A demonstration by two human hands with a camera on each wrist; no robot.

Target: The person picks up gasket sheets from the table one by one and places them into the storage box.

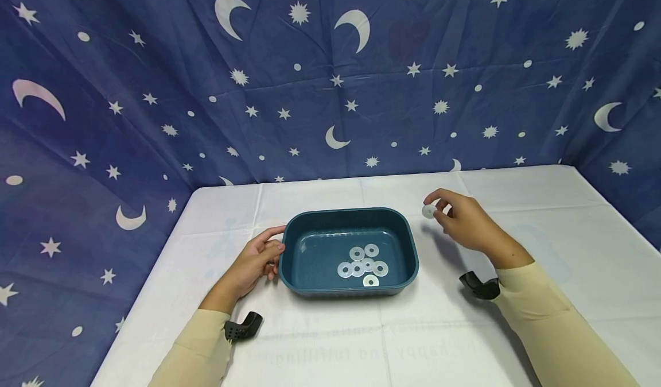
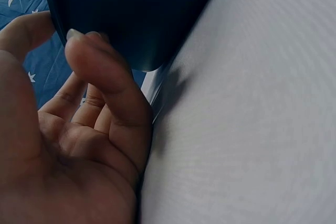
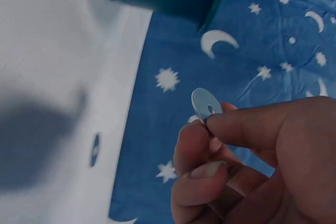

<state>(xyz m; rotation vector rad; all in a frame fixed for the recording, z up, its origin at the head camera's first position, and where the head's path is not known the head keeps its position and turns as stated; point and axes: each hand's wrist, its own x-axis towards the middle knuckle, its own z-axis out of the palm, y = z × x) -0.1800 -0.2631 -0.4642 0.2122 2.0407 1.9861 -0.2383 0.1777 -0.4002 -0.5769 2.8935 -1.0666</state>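
Note:
A dark teal rectangular tray (image 1: 349, 292) stands on the white-covered table. Inside, toward its right, lie several flat metal washers (image 1: 380, 269), some overlapping. My left hand (image 1: 255, 263) is at the tray's left end, its thumb and index finger touching the outside with the fingers loosely bent. To the right of the tray and above the table, my right hand (image 1: 465, 220) pinches a washer (image 3: 206, 103) between thumb and fingers. In the right wrist view, a small grey disc (image 3: 95, 149), seen nearly edge-on, lies on the white cloth; it looks like a washer.
A white cloth (image 1: 320, 341) with faint printed lettering covers the table. Behind and to the sides hangs a blue curtain (image 1: 289, 100) with moons and stars. Black wrist-worn devices (image 1: 244, 326) sit at both cuffs.

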